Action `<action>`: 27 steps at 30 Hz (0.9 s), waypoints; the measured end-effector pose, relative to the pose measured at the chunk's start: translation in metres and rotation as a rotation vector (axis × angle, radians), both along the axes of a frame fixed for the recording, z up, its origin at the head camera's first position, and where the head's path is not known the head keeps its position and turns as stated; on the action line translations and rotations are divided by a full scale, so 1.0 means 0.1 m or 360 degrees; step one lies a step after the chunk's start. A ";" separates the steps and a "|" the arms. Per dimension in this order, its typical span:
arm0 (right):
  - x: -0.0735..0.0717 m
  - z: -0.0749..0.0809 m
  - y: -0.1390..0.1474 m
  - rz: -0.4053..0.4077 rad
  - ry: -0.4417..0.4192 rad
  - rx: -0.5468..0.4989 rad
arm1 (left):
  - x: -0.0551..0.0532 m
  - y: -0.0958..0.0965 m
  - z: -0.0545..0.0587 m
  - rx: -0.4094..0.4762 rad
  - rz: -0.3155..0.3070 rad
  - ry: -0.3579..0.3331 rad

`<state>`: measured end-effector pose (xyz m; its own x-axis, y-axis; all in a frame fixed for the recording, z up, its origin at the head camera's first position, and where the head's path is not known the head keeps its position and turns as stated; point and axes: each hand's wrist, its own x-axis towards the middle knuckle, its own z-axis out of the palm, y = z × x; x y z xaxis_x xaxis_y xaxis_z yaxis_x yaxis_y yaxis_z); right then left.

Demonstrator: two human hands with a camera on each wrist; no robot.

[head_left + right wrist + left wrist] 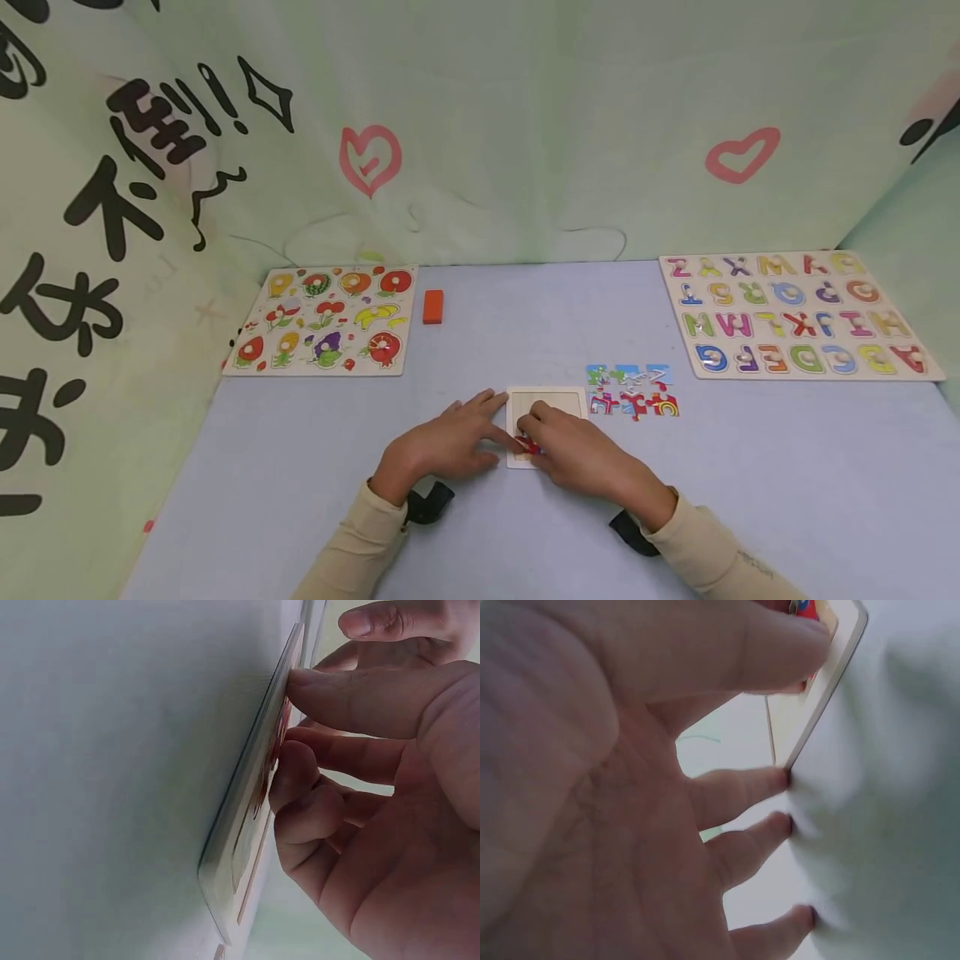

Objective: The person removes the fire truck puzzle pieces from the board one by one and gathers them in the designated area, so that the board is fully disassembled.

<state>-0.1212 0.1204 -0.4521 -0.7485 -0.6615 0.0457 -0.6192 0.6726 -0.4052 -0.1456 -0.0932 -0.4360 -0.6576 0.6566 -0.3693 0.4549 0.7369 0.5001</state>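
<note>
A small wooden puzzle tray (pixel 547 397) lies on the table between both hands. At its lower left is a red puzzle piece (pixel 527 446), partly covered by fingers. My right hand (pixel 577 454) is over the tray, thumb and curled fingers pinching that piece low against the board, as the right wrist view shows too. My left hand (pixel 457 437) has its fingers spread beside the tray's left edge. Its index finger reaches over the rim to touch the red piece, while the other fingertips (pixel 780 780) rest on the table.
Several colourful puzzle pieces (pixel 630 390) lie grouped right of the tray. A fruit puzzle board (pixel 345 329) stands at the back left, with an orange block (pixel 432 307) beside it. At the back right is a letter puzzle board (pixel 795 317). A printed curtain (pixel 480 125) hangs behind the table.
</note>
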 end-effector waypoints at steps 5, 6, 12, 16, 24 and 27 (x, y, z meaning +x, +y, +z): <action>-0.01 0.01 0.00 -0.0024 -0.0126 -0.0018 | -0.02 -0.05 0.01 0.0045 -0.0013 -0.0025; -0.01 0.01 0.00 -0.0026 -0.0150 -0.0031 | -0.02 -0.06 0.01 0.0049 -0.0013 -0.0027; -0.02 0.00 0.00 -0.0035 -0.0194 -0.0104 | -0.04 -0.07 0.01 0.0064 0.0010 -0.0057; -0.03 -0.02 0.00 -0.0064 -0.0208 -0.0133 | -0.04 -0.07 0.01 0.0069 0.0022 -0.0062; -0.03 -0.03 0.00 -0.0102 -0.0221 -0.0210 | -0.05 -0.08 0.00 0.0093 0.0012 -0.0042; -0.03 -0.03 0.00 -0.0108 -0.0219 -0.0232 | -0.05 -0.07 0.00 0.0102 0.0018 -0.0042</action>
<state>-0.1241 0.1208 -0.4552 -0.7969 -0.6033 0.0316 -0.5065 0.6388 -0.5791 -0.1502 -0.1005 -0.4359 -0.6558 0.6720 -0.3440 0.4329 0.7080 0.5579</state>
